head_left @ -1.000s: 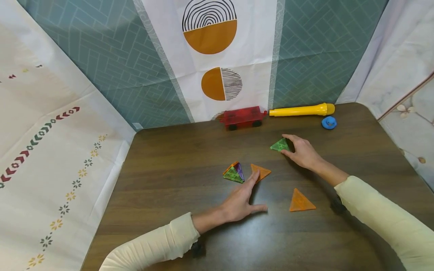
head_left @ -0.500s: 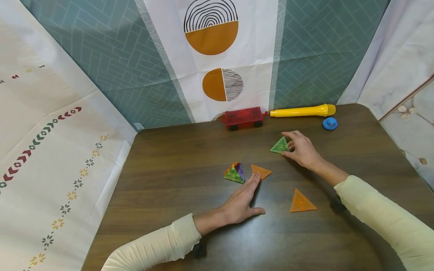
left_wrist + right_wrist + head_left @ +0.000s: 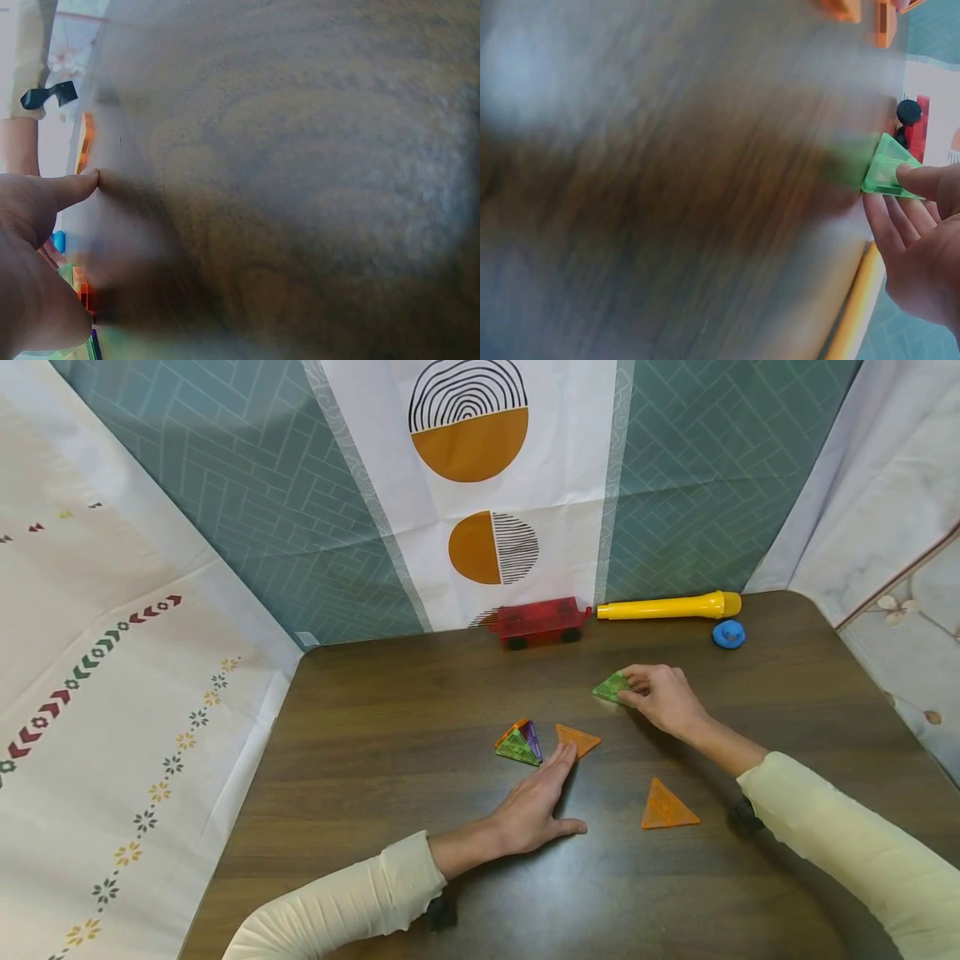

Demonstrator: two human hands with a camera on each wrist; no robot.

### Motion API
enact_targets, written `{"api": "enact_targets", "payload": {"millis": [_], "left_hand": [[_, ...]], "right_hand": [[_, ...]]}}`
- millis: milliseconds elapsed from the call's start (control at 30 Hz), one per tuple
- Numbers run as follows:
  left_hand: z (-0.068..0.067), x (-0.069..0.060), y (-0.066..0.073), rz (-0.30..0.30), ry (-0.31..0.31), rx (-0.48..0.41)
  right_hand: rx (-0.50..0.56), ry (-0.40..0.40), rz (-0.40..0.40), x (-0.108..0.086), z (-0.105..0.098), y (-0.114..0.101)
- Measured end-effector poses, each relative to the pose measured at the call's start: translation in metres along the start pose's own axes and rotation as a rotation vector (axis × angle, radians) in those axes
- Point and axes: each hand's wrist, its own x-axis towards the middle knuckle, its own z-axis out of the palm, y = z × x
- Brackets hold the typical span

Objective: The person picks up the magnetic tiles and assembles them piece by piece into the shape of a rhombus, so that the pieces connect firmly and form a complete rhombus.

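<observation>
The right hand [image 3: 663, 697] pinches a green triangle tile [image 3: 611, 687] between thumb and fingers; in the right wrist view the thumb lies on the green tile [image 3: 889, 169] with fingers behind it. Straight fingertips of the left hand [image 3: 528, 810] rest on the lower edge of an orange triangle tile [image 3: 580, 738], its thumb spread out to the side. Just left of that tile, a small cluster of joined triangles, green [image 3: 516, 747], orange and purple, stands on the table. Another orange triangle [image 3: 666, 807] lies flat to the right of the left hand.
Along the table's back edge are a red wheeled car [image 3: 536, 619] and a yellow toy microphone [image 3: 667, 607]. A blue rubber duck [image 3: 728, 634] sits at the back right. Patterned cloths hang behind and beside the wooden table [image 3: 360, 710].
The right hand's fingers have closed from a wide spread onto the green tile, which has shifted slightly left and tilted. The left hand has stayed nearly still.
</observation>
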Motion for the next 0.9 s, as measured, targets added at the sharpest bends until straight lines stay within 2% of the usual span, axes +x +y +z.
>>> {"api": "enact_targets", "payload": {"millis": [400, 900], "left_hand": [[-0.001, 0.0, 0.0, -0.002, -0.008, 0.002], [-0.002, 0.001, 0.001, -0.008, -0.016, 0.003]], "right_hand": [[0.115, -0.088, 0.051, -0.008, 0.011, -0.024], [0.131, -0.136, 0.029, -0.019, 0.027, -0.043]]}}
